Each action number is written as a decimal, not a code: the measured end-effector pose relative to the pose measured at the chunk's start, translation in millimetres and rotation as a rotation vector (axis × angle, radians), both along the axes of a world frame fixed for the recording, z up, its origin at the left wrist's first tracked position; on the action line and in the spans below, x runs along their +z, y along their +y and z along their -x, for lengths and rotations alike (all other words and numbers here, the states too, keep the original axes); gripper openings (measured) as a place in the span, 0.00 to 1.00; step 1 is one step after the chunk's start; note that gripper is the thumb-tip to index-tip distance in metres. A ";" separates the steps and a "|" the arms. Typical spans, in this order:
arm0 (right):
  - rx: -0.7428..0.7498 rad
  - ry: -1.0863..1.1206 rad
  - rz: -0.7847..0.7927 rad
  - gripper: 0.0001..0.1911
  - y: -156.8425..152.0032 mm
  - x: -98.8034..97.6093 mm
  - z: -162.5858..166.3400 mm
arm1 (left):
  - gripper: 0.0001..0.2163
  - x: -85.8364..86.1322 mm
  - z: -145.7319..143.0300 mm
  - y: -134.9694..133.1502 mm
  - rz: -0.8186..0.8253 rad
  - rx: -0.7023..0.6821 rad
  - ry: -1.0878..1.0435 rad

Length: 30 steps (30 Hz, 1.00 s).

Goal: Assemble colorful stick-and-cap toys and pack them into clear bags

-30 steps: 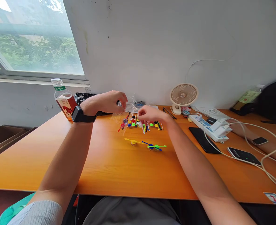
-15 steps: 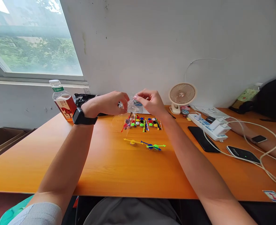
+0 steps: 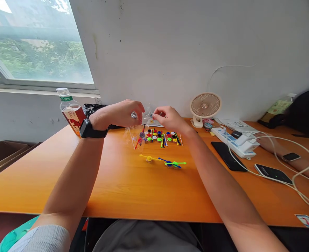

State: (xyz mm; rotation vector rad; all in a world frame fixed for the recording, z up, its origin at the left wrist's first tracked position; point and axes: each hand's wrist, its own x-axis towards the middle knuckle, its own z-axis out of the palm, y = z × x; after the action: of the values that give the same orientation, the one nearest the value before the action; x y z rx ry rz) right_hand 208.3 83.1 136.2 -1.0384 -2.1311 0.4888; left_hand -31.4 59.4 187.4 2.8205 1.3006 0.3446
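Above the table's far half, my left hand [image 3: 128, 112], with a black watch on its wrist, pinches a thin clear plastic bag [image 3: 130, 138]. A red arrow-shaped piece [image 3: 139, 141] with a round hub shows through the bag below that hand. My right hand [image 3: 169, 118] is closed at the fingertips, level with the left and a short gap away, at the filmy upper part of the bag. Nearer to me lie a yellow arrow spinner [image 3: 149, 159], a blue one [image 3: 168, 163] and a green one [image 3: 175, 163]. Behind them several coloured discs and arrows [image 3: 159, 137] stand in rows.
A tea bottle [image 3: 74, 117] and a black plastic bag [image 3: 90, 109] stand at the left. On the right are a small fan [image 3: 205, 105], a power strip [image 3: 230, 141] with looping white cables, a black phone [image 3: 228, 156] and a power bank [image 3: 273, 174]. Another person's forearm [image 3: 308, 164] rests there.
My right hand has lowered slightly, and the clear film between my hands looks less bunched. The bag with the red piece hangs more spread out under my left hand.
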 end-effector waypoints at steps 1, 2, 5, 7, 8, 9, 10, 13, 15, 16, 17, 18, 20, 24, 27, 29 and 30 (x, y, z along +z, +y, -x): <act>-0.002 -0.081 0.071 0.11 1.2 -0.5 -3.7 | 0.10 -0.2 0.0 0.2 0.003 0.002 0.006; 0.010 -0.186 0.154 0.10 2.5 -2.4 -6.6 | 0.10 -0.6 -0.2 0.5 0.007 0.003 0.010; 0.137 -0.524 0.358 0.07 6.7 -16.9 -5.9 | 0.11 -2.3 -0.8 2.3 0.022 0.012 0.017; 0.283 -0.658 0.422 0.07 8.4 -32.4 3.2 | 0.11 -3.5 -0.8 4.0 0.029 0.022 0.026; 0.374 -0.696 0.443 0.09 8.7 -40.7 9.6 | 0.12 -4.1 -0.6 5.0 0.033 0.027 0.031; 0.429 -0.707 0.459 0.10 8.5 -49.0 16.5 | 0.13 -4.6 -0.2 5.9 0.037 0.030 0.036; 0.460 -0.712 0.477 0.10 8.0 -56.7 23.4 | 0.13 -4.9 0.2 6.9 0.038 0.032 0.040; 0.512 -0.704 0.519 0.08 5.6 -72.8 38.8 | 0.14 -5.2 1.7 8.9 0.036 0.033 0.054; 0.521 -0.677 0.534 0.07 5.0 -75.4 41.7 | 0.14 -4.9 2.8 9.5 0.028 0.044 0.058; 0.526 -0.656 0.541 0.07 5.2 -73.9 40.6 | 0.15 -4.7 3.3 9.5 0.028 0.056 0.058; 0.533 -0.633 0.551 0.08 5.7 -70.7 37.9 | 0.16 -4.5 3.8 9.4 0.032 0.069 0.057; 0.544 -0.608 0.567 0.09 6.2 -65.9 33.6 | 0.16 -4.3 4.3 9.3 0.035 0.078 0.056; 0.569 -0.552 0.618 0.11 7.5 -52.7 20.6 | 0.17 -4.0 4.9 8.9 0.042 0.080 0.060; 0.587 -0.375 0.688 0.17 10.8 -24.5 -14.1 | 0.16 -5.0 4.9 9.4 0.051 0.074 0.083; 0.492 0.023 0.620 0.21 14.7 -11.9 -31.1 | 0.14 -7.1 5.0 11.5 0.043 0.048 0.092; 0.365 0.343 0.520 0.22 17.1 -7.9 -31.9 | 0.14 -8.6 5.0 13.0 0.033 0.020 0.098; 0.299 0.469 0.466 0.23 17.9 -6.8 -29.3 | 0.13 -9.2 4.7 13.6 0.030 0.011 0.100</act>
State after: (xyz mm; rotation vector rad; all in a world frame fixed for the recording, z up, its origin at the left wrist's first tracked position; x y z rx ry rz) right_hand 237.6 101.0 129.5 -0.7381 -1.7835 1.2862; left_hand -36.1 73.0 178.2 2.8400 1.3270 0.1849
